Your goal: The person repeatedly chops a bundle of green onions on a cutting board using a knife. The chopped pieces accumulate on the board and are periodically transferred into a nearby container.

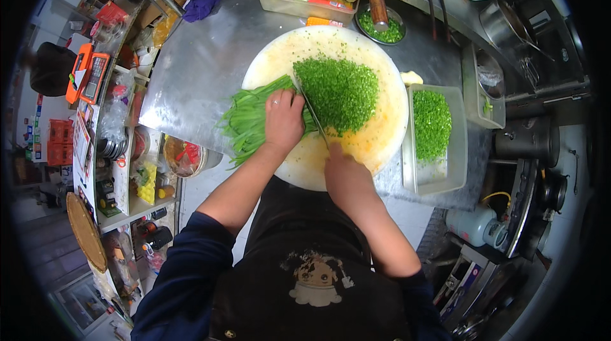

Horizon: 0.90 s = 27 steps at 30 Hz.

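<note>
My left hand (285, 119) presses with bent fingers on a bunch of green chives (248, 119), whose loose ends reach past the left edge of a round white cutting board (305, 169). In my right hand (348, 176) is the handle of a kitchen knife (312, 111). Its blade is seen nearly edge-on, between the bunch and a heap of finely chopped chives (339, 93), close beside my left fingertips. The knife's handle is mostly hidden by my fingers. Right of the board, a translucent plastic container (410, 150) holds more chopped chives (431, 124).
The board lies on a steel table (191, 69). Behind it stand a bowl of chopped greens (363, 35) under a wooden handle (378, 9), and a plastic bin (286, 7) of food. A purple cloth (203, 6) lies at the back left. Shelves flank the left side; a gas cylinder (470, 226) stands lower right.
</note>
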Each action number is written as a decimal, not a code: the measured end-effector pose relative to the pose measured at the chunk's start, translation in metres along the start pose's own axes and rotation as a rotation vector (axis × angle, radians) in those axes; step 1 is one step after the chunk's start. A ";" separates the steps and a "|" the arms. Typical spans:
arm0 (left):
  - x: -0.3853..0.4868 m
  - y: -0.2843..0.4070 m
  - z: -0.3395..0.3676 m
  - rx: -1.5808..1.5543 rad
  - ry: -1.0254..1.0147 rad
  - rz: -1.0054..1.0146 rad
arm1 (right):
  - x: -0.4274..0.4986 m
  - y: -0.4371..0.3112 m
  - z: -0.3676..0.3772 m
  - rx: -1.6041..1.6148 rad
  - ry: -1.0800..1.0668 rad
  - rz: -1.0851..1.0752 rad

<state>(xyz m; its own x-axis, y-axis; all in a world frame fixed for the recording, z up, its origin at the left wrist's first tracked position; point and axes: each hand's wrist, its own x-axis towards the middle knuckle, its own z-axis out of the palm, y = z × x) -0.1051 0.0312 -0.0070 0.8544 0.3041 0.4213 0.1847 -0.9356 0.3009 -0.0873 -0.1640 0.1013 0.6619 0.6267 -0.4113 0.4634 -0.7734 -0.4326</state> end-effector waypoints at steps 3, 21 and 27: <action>0.000 -0.001 0.001 0.007 0.026 -0.003 | -0.002 0.003 0.001 0.053 -0.119 0.086; 0.025 -0.016 -0.028 -0.383 0.104 -0.254 | 0.034 0.041 0.021 0.147 0.058 0.033; 0.045 -0.038 -0.059 -0.025 -0.544 -0.262 | 0.029 0.036 0.044 0.030 0.116 -0.036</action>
<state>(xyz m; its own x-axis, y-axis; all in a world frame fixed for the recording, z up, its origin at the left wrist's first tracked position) -0.1020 0.0910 0.0512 0.9089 0.3828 -0.1654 0.4170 -0.8353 0.3583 -0.0779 -0.1696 0.0384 0.7099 0.6371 -0.3002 0.4713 -0.7465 -0.4698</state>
